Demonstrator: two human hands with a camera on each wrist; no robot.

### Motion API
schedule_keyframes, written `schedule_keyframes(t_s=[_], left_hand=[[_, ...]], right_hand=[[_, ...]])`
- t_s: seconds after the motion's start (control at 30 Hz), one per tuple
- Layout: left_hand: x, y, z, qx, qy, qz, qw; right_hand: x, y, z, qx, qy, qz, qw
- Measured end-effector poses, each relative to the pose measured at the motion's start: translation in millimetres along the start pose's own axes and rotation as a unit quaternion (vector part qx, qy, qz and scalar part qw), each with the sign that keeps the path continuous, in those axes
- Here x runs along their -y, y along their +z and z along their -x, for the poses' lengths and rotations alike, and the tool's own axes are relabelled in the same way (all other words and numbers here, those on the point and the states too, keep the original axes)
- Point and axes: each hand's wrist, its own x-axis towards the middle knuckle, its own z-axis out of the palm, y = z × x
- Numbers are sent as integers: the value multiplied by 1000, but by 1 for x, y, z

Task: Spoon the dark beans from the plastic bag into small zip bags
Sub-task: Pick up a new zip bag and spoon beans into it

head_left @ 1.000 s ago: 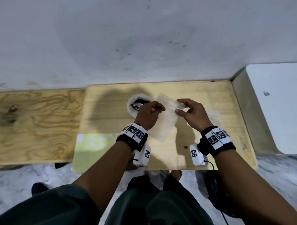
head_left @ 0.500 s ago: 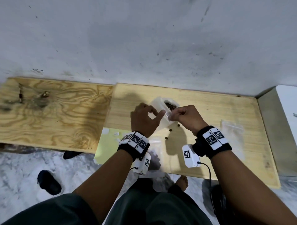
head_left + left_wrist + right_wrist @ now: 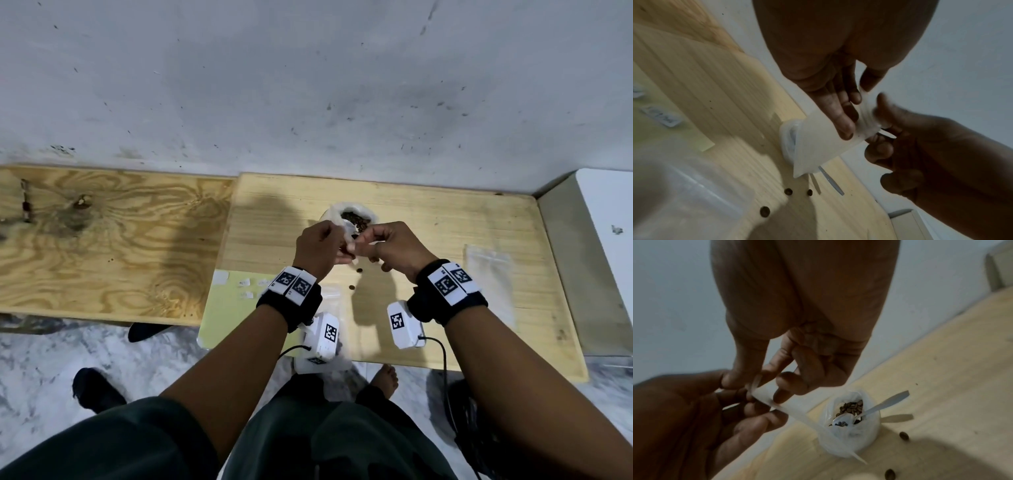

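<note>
A small clear zip bag (image 3: 824, 142) hangs above the light wooden table (image 3: 445, 222). My left hand (image 3: 334, 240) and right hand (image 3: 368, 241) pinch its top edge from either side, fingertips close together. In the right wrist view the zip bag (image 3: 777, 400) shows as a thin strip between both hands. Just behind it stands the open plastic bag (image 3: 352, 214) of dark beans, with a metal spoon (image 3: 875, 409) resting in it. A few loose beans (image 3: 359, 270) lie on the table below my hands.
More empty zip bags (image 3: 488, 270) lie flat at the right, and others (image 3: 330, 298) under my left wrist. A pale green sheet (image 3: 233, 315) with small labels covers the table's near left corner. A plywood board (image 3: 102, 240) adjoins on the left, a white box (image 3: 603, 240) on the right.
My hands have drawn together and lifted the zip bag, which was held spread out a second ago. My head has turned, so the bean bag now shows behind the hands.
</note>
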Motion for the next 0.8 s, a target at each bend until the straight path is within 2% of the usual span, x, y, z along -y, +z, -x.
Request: schedule_keyframes(t_s=[0.1, 0.3, 0.4, 0.5, 0.57, 0.73, 0.8], left_hand=[[0, 6, -3, -5, 29, -34, 999], [-3, 18, -6, 0, 63, -114, 991], [-8, 20, -7, 14, 99, -172, 980], [-14, 20, -10, 20, 136, -243, 960], [-17, 18, -12, 12, 152, -290, 945], [-27, 15, -16, 22, 129, -346, 929], [-30, 14, -20, 26, 130, -359, 924]], right_hand=[[-1, -4, -1, -6, 20, -32, 999], [5, -9, -5, -20, 16, 13, 1000], [6, -12, -8, -41, 17, 18, 999], [4, -13, -11, -80, -15, 15, 997], [2, -13, -13, -77, -40, 26, 996], [-1, -14, -20, -60, -73, 84, 992], [-3, -15, -26, -85, -80, 109, 987]])
